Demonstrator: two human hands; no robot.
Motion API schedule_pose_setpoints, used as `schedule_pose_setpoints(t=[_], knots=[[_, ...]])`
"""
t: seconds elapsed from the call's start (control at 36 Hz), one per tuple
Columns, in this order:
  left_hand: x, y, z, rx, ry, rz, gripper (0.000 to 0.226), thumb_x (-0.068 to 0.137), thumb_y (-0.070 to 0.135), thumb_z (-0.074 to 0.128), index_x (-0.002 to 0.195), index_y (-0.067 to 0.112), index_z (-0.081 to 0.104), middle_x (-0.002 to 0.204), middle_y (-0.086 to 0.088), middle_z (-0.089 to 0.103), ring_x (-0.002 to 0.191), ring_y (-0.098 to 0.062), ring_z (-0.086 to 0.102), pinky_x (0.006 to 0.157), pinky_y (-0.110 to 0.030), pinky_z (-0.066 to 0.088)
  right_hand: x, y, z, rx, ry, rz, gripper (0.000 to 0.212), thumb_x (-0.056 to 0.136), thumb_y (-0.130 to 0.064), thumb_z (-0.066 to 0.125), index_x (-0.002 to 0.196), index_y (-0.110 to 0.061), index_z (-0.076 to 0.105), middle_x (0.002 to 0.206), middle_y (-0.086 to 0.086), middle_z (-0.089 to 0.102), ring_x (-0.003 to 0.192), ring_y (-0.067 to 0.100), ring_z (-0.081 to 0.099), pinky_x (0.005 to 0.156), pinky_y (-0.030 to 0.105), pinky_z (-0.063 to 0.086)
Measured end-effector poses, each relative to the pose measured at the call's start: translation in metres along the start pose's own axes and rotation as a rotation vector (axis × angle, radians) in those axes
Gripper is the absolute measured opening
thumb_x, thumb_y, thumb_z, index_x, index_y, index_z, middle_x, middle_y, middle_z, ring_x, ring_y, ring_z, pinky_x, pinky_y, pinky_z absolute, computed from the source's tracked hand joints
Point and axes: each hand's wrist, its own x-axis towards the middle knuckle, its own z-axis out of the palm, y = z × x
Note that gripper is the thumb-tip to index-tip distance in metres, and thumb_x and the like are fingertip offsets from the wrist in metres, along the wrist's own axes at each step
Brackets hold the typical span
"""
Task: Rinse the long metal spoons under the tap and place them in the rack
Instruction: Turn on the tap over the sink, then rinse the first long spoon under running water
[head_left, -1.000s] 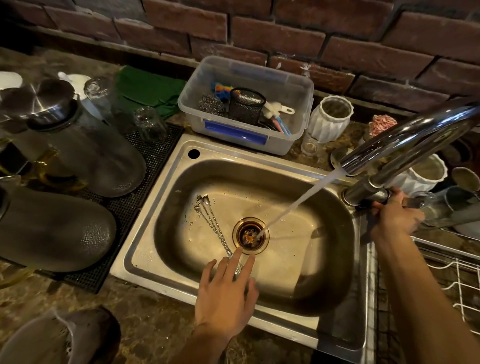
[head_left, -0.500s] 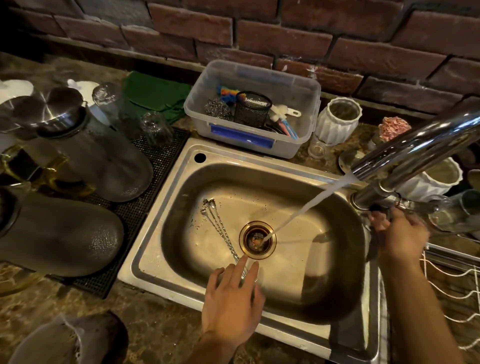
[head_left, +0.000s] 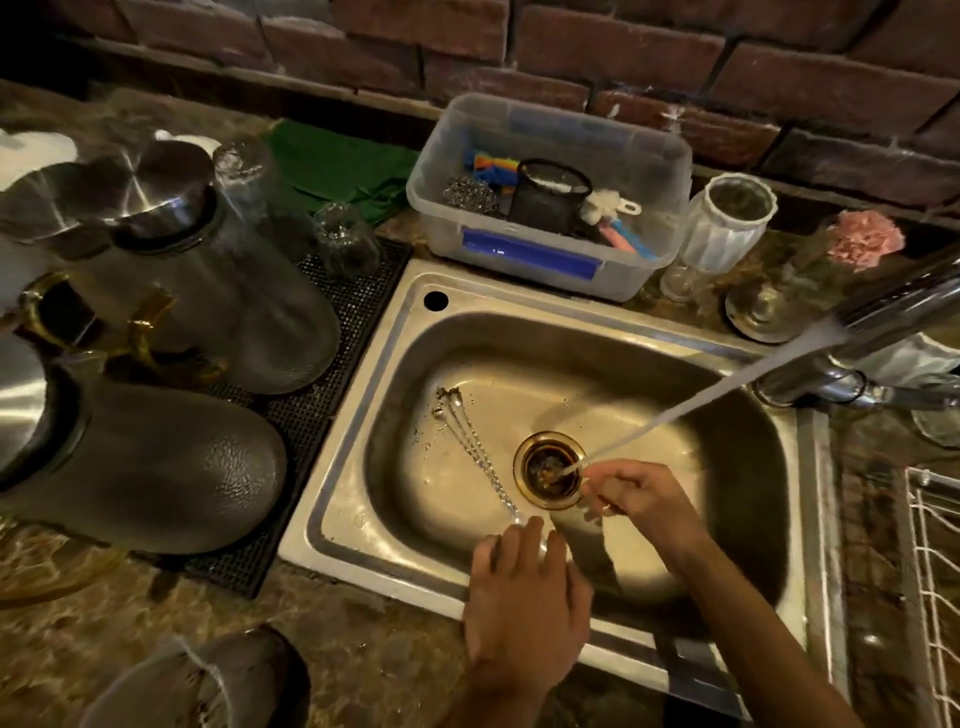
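Since 0.5 s ago the right hand (head_left: 641, 501) has left the tap (head_left: 893, 306) and come down into the sink (head_left: 363, 395), fingers loosely curled, holding nothing, at the running water beside the drain (head_left: 550, 467). The left hand (head_left: 524, 587) reaches with straight fingers onto the near ends of the long twisted-handle metal spoons (head_left: 475, 447), lying diagonally left of the drain, bowls toward the upper left.

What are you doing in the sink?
Washing up. The tap is running, and its water lands by the drain. The long spoons lie on the sink bottom. The left hand reaches down to their near ends, and the right hand is by the stream. Nothing is in the rack yet.
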Motion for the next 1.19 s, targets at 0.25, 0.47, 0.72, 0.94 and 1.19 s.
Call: schedule_pose_setpoints(t=[0.25,0.47,0.72,0.94,1.19], knots=[[0.0,0.003,-0.004,-0.054,-0.028,-0.044,0.052,0.09,0.05,0.036,0.118,0.024,0.07,0.133,-0.001,0.065,0.121,-0.023,0.059,0.104,-0.051,0.042,0.063,-0.008,0.048,-0.395,-0.223,-0.088,0.016,0.087,-0.009,0.068,0.093,-0.013,0.082,0.086,-0.005,0.075,0.074,-0.016,0.063,0.068,-0.001,0.043],[-0.001,0.006,-0.013,-0.057,-0.008,-0.055,0.037,0.077,0.045,0.052,0.09,0.024,0.079,0.107,0.005,0.075,0.095,-0.016,0.07,0.089,-0.038,0.046,0.105,0.002,0.089,-0.473,-0.278,-0.07,0.02,0.085,-0.025,0.075,0.069,-0.013,0.074,0.082,0.007,0.076,0.073,0.012,0.064,0.07,0.026,0.052],[-0.002,0.007,-0.011,-0.041,0.034,-0.065,0.034,0.072,0.041,0.055,0.088,0.023,0.079,0.103,0.006,0.074,0.089,-0.016,0.07,0.081,-0.038,0.058,0.112,0.017,0.105,-0.568,-0.223,-0.012,0.016,0.087,-0.033,0.072,0.078,-0.02,0.069,0.085,-0.003,0.073,0.082,0.017,0.068,0.082,0.044,0.058],[-0.001,0.006,-0.001,-0.084,0.084,-0.098,0.034,0.07,0.039,0.058,0.092,0.023,0.079,0.105,0.007,0.071,0.089,-0.016,0.068,0.084,-0.04,0.056,0.111,0.021,0.109,-0.52,-0.211,0.002,0.027,0.09,-0.022,0.067,0.064,-0.019,0.061,0.08,0.005,0.074,0.067,0.015,0.065,0.074,0.037,0.057],[-0.002,0.007,-0.005,-0.15,0.067,-0.095,0.035,0.073,0.04,0.054,0.101,0.029,0.073,0.105,0.011,0.07,0.093,-0.012,0.067,0.087,-0.036,0.056,0.085,0.009,0.086,-0.136,-0.24,0.232,0.021,0.096,-0.002,0.05,0.076,-0.008,0.053,0.075,0.017,0.064,0.054,0.021,0.054,0.048,0.027,0.047]])
